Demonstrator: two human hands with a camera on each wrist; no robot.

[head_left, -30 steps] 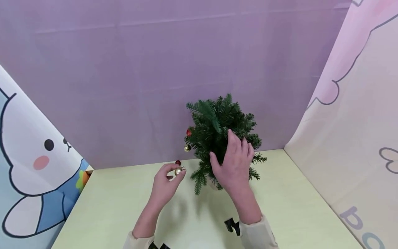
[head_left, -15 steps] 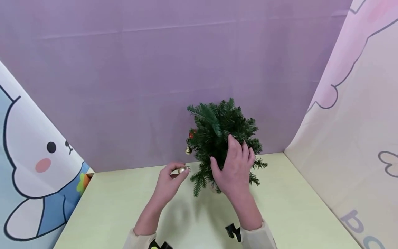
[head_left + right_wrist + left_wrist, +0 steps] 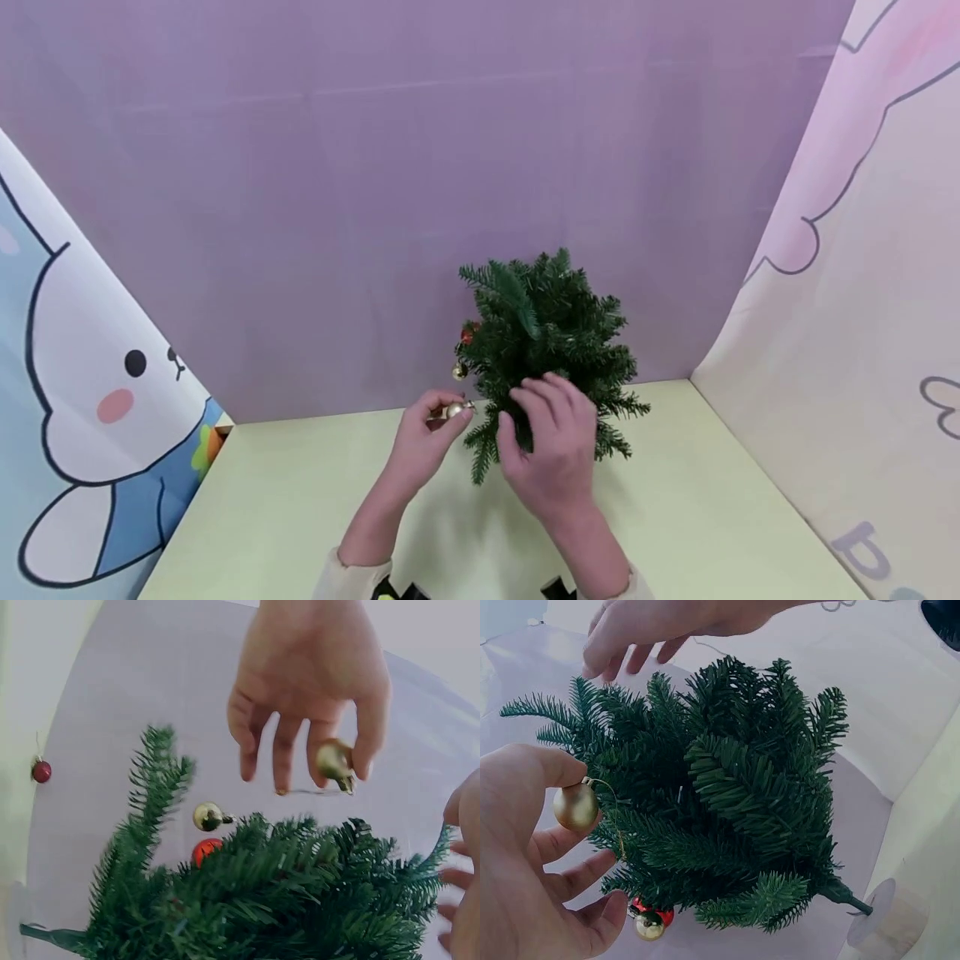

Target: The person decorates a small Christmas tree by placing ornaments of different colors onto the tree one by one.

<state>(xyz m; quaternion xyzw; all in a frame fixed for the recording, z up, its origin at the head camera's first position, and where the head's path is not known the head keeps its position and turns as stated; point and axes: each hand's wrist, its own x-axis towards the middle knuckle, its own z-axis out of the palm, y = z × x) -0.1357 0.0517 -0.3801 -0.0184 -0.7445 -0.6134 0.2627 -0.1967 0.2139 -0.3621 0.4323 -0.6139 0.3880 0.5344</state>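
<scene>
In the head view my left hand (image 3: 423, 442) pinches a gold bauble (image 3: 455, 409) between thumb and fingers, just left of a small artificial Christmas tree (image 3: 551, 325). A thin gold thread loop (image 3: 618, 817) hangs from the bauble's cap in the left wrist view. My right hand (image 3: 551, 446) is at the tree's near side with fingers loosely bent, and no object shows in it. Whether its fingertips touch the needles I cannot tell. On the tree's left side hang a red bauble (image 3: 206, 851) and a shiny gold bauble (image 3: 208, 817), partly covered by branches.
A dark red bauble (image 3: 42, 771) lies apart from the tree in the right wrist view. The tree's stem enters a round wooden base (image 3: 889, 919). Behind the pale table (image 3: 300, 500) stands a purple backdrop (image 3: 375, 208), with printed panels on both sides.
My left hand has moved right, carrying the gold bauble closer to the branches. My right hand has drawn back from the tree and its fingers have bent. The head view has tilted slightly up.
</scene>
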